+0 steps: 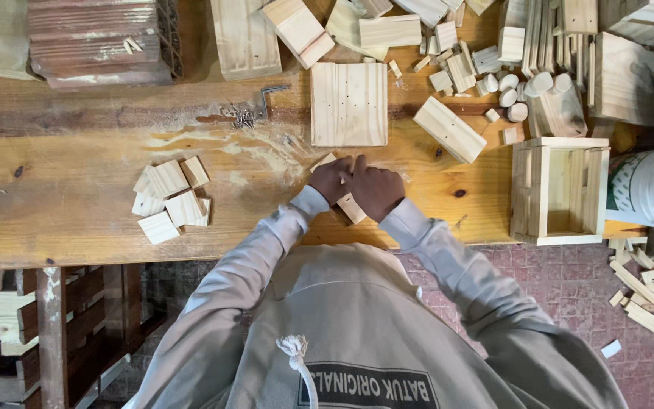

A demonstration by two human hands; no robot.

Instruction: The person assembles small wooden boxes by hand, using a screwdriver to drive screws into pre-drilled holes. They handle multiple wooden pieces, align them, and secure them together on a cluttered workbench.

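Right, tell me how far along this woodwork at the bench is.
Done, by the look of it: one open wooden box stands at the right. In hand: both hands, left and right, hold a small wood strip. Left: a drilled panel, a pile of small square pieces and screws lie unused.

On the workbench (77, 220), we find our hands at centre, the square panel (349, 104) just behind them. The small blocks (169, 200) lie left, the open-frame box (559, 191) right, the bucket (645, 189) beyond its right side.
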